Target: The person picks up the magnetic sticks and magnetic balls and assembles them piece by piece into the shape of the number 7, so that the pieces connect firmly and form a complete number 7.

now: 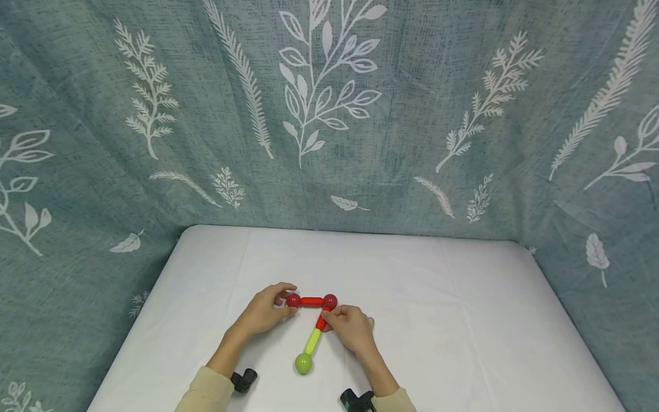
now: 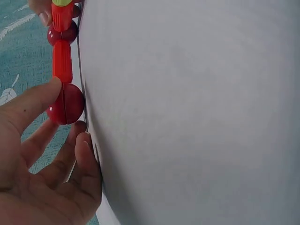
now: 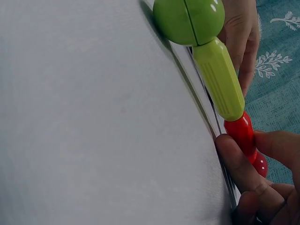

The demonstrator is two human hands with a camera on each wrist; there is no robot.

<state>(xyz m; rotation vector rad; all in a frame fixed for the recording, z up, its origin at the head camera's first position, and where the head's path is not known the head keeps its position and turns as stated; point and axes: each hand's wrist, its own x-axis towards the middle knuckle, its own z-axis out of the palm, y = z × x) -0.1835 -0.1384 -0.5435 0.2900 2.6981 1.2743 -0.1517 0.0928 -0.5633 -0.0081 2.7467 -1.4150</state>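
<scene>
A chain of toy balls and rods lies across the front middle of the table. In the head view a red rod (image 1: 311, 301) joins a left red ball (image 1: 293, 301) to a right red ball (image 1: 330, 301). From the right ball a short red rod (image 3: 241, 134) runs toward the person, end to end with a yellow-green rod (image 3: 219, 79) that is tipped by a green ball (image 3: 189, 19). My left hand (image 1: 265, 309) holds the left red ball, its thumb at the rod joint. Between thumb and forefinger, my right hand (image 1: 352, 328) pinches the short red rod near the right ball.
White cloth covers the table (image 1: 437, 320), whose far edge meets a teal leaf-patterned curtain (image 1: 391, 114). Black wrist cameras show below each hand, the left one (image 1: 244, 380) beside the sleeve and the right one (image 1: 357, 400) at the bottom edge.
</scene>
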